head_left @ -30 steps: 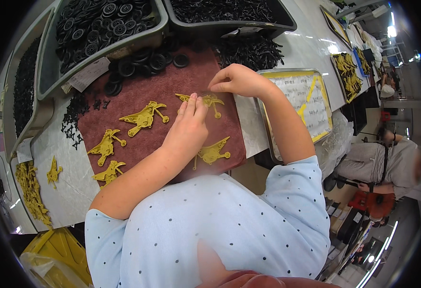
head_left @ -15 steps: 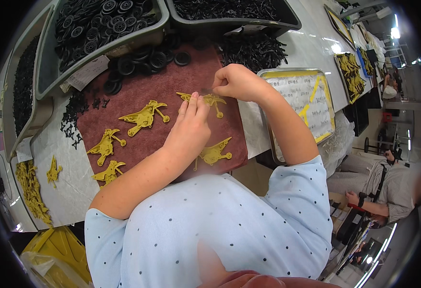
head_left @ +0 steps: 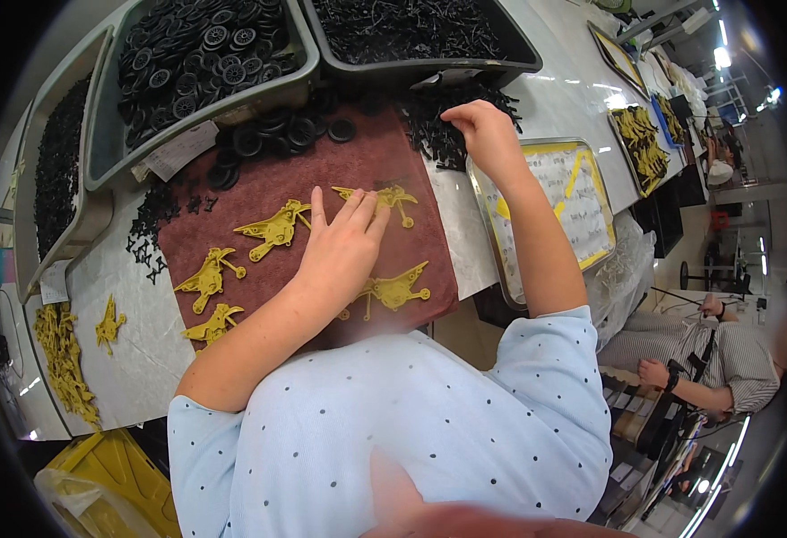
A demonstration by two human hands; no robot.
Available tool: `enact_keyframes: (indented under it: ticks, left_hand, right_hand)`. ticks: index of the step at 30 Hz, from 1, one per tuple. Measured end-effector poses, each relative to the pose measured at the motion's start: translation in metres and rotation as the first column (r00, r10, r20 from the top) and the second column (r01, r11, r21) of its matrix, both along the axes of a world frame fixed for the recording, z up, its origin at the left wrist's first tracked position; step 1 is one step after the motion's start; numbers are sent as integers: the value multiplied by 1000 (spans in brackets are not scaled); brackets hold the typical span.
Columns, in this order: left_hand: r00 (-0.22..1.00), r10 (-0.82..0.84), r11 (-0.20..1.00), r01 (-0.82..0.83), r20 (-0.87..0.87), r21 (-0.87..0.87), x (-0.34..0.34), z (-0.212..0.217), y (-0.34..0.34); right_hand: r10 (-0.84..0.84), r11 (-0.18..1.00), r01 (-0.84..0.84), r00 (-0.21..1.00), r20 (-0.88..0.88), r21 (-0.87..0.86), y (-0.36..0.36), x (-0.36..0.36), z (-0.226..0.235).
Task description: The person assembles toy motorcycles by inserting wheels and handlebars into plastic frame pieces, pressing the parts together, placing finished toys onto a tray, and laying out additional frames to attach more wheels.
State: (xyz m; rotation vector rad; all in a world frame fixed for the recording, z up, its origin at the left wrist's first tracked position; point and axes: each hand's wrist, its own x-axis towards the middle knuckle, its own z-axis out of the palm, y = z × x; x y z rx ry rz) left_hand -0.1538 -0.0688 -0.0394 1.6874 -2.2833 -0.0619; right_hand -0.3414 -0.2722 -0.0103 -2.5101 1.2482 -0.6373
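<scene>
My left hand [head_left: 344, 247] lies flat with its fingers apart on the dark red cloth, fingertips over the near side of a yellow plastic part [head_left: 398, 196] that they partly cover. At the heap of thin black plastic pieces [head_left: 438, 134], my right hand [head_left: 488, 139] has its fingers drawn together; anything between the fingertips is too small to make out. More yellow parts lie on the cloth: one [head_left: 274, 229] just left of my left hand, another [head_left: 397, 289] nearer me, and two [head_left: 205, 280] at the left.
Grey bins hold black wheels [head_left: 205, 63], thin black pieces [head_left: 402, 27] and small black parts [head_left: 60, 170]. Loose wheels [head_left: 299, 133] lie at the cloth's far edge. A metal tray [head_left: 582, 233] with a white sheet and yellow strips stands at right. Another person [head_left: 716, 359] is beyond.
My right hand has moved away from the yellow part, up and right to the black heap. My left hand has stayed near the same part, its fingers spread wider.
</scene>
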Motion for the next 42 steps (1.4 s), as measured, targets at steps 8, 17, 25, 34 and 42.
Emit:
enact_keyframes:
  ticks: [8,17,25,34,42]
  left_hand:
    - [987,91,994,-98,-130,-41,43,31,35]
    - [957,280,960,-279,-77,21,89,16,80]
    - [965,231,973,-226,-127,50,90,-2,82]
    - [962,216,976,-211,-166,46,96,-5,84]
    - [958,146,989,-150,-246,1,81,-6,68]
  right_hand:
    - [140,985,-157,969,-205,-72,5,11,-20]
    - [72,997,-67,986,-153,38,15,21,-8]
    - [74,758,-168,982,173,630,44,70,21]
    - [-68,355,-309,933,354,883,65,118,20]
    - [55,466,-226,972,227,856,77,137,21]
